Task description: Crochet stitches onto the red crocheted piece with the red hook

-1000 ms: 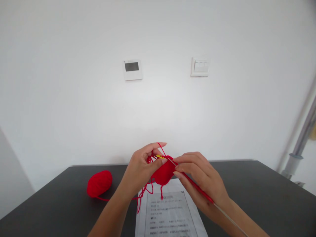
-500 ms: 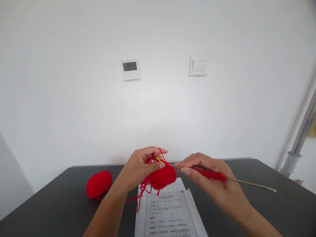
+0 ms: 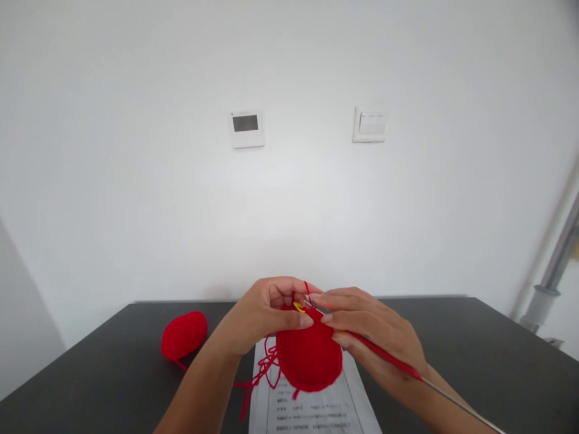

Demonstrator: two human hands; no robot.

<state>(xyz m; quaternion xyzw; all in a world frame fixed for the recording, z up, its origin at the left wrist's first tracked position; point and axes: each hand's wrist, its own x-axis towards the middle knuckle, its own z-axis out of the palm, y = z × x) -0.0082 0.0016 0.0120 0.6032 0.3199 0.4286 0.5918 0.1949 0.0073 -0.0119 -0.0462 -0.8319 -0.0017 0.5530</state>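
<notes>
My left hand [image 3: 266, 313] pinches the top edge of a red crocheted piece [image 3: 310, 355], with a strand of red yarn over its raised index finger. A small yellow marker [image 3: 299, 307] sits by the thumb at that edge. My right hand [image 3: 380, 331] grips the red handle of a metal crochet hook [image 3: 393, 360]. The hook's tip lies at the piece's top edge, beside the yarn, near my left fingertips. Loose red yarn [image 3: 268, 361] hangs in tangled loops left of the piece.
A red yarn ball [image 3: 184, 335] rests on the dark table [image 3: 113, 355] at the left. Printed paper sheets [image 3: 316, 416] lie beneath the hands. On the white wall are a thermostat [image 3: 246, 129] and a switch [image 3: 370, 125]. A pipe [image 3: 561, 253] stands at the right.
The red piece now hangs lower, with more of its face showing. My right hand has moved closer to my left, its fingers more extended, and the hook slants more steeply down to the right.
</notes>
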